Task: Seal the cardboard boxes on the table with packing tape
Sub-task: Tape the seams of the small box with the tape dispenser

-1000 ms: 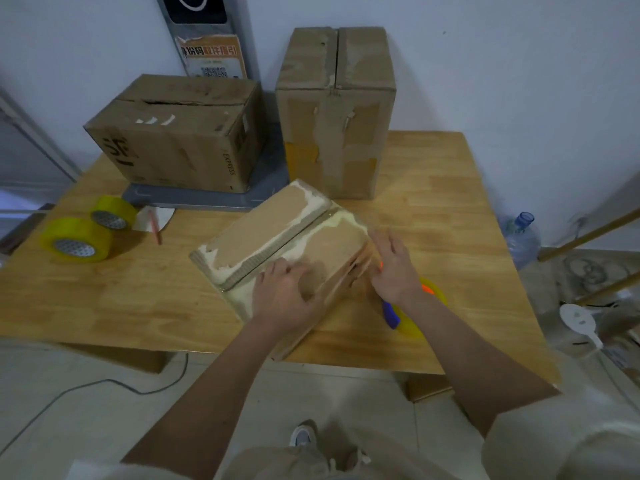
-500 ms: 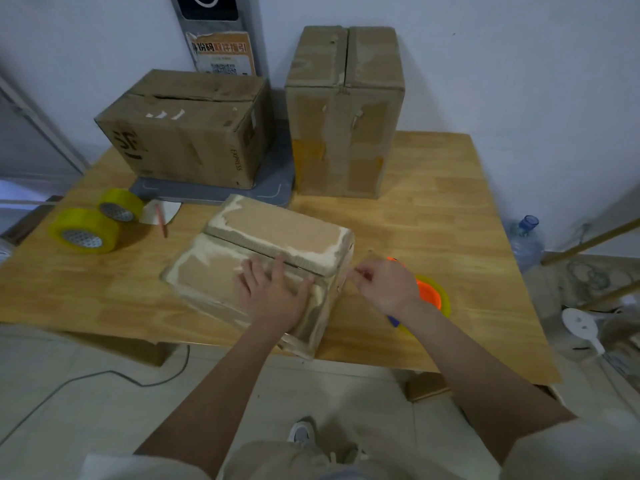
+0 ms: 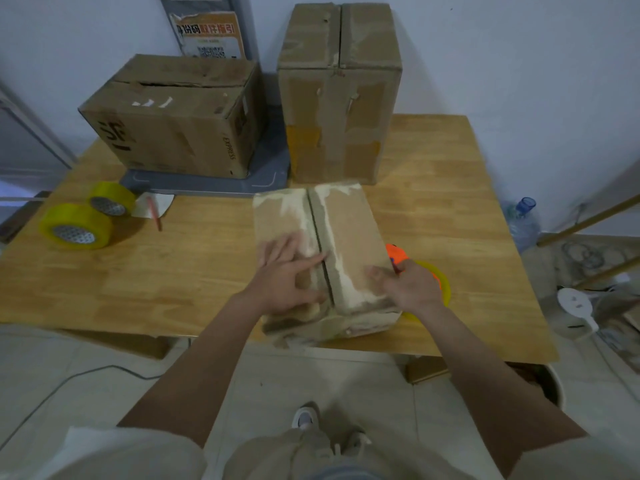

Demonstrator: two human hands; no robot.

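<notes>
Small box (image 3: 349,237) at table (image 3: 173,271) near edge, hands flat on flaps, left (image 3: 287,278), right (image 3: 408,285)

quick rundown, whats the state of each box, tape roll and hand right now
small box: flaps shut, seam untaped
wide box: top flaps closed, gap showing
tall box: upright, flaps closed
two yellow tape rolls: on their sides, untouched
tape dispenser: lying behind small box
left hand: flat on flap
right hand: on right flap

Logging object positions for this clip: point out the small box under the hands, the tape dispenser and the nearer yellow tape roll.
small box (image 3: 349,233), head view, bare right flap.
tape dispenser (image 3: 396,254), head view, orange body.
nearer yellow tape roll (image 3: 74,225), head view, outer band.
</notes>
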